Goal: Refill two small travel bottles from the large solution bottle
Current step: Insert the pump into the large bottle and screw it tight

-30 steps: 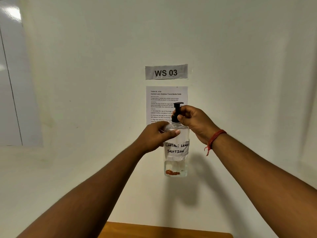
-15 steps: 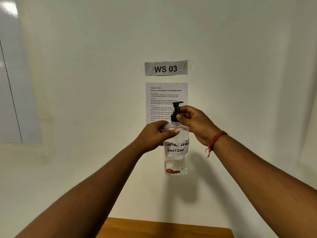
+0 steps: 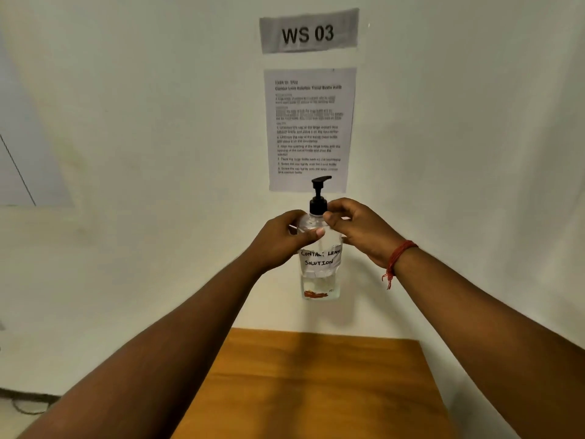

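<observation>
A clear large solution bottle [image 3: 320,277] with a handwritten "CONTACT LENS SOLUTION" label is held up in the air in front of the wall. My left hand [image 3: 281,240] wraps around its upper body from the left. A black pump cap [image 3: 318,198] sits on the bottle's neck, and the fingers of my right hand [image 3: 356,228] pinch the collar of this cap from the right. Clear liquid fills the bottle's lower part. No small travel bottles are in view.
A wooden table [image 3: 316,384] lies below the bottle, with only its far part in view. On the white wall behind hang a "WS 03" sign [image 3: 309,31] and a printed instruction sheet [image 3: 310,128].
The view has tilted down, so more of the wooden table shows. My right hand's fingers have shifted lower on the pump cap, from its stem to its collar. Both hands stay on the bottle.
</observation>
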